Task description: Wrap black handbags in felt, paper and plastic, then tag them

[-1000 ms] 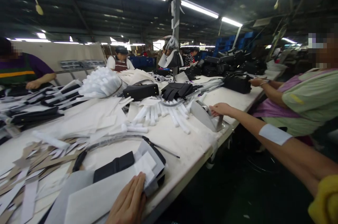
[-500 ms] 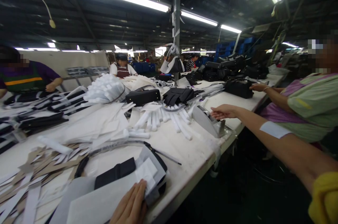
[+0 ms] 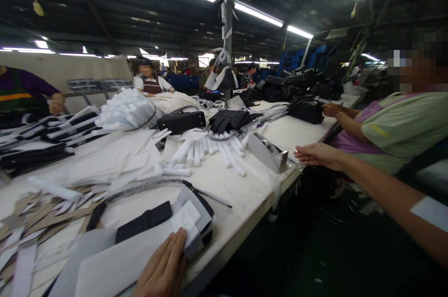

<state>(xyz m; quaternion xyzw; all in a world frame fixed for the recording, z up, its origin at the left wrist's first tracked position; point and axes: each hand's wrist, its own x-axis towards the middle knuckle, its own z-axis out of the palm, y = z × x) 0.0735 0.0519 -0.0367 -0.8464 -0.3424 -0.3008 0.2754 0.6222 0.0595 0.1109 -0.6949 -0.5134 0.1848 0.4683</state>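
The left hand (image 3: 163, 266) lies flat, fingers together, pressing a white sheet (image 3: 119, 262) over a black bag (image 3: 164, 217) at the table (image 3: 241, 194) edge. The right hand (image 3: 317, 154) hangs open, holding nothing, just beside the tape dispenser (image 3: 268, 152).

- The left hand (image 3: 163, 266) lies flat at the bottom centre of the frame, on a paper sheet (image 3: 119, 264) at the table's (image 3: 245, 194) near edge.
- A wallet (image 3: 143, 222) lies just above that hand.
- The tape dispenser (image 3: 268, 153) sits right of centre, near the table's right edge.
- The right hand (image 3: 317, 154) hangs just right of the dispenser, off the table.
- Paper rolls (image 3: 210, 150) fan out left of the dispenser.
- A handbag (image 3: 181, 121) stands behind the rolls.
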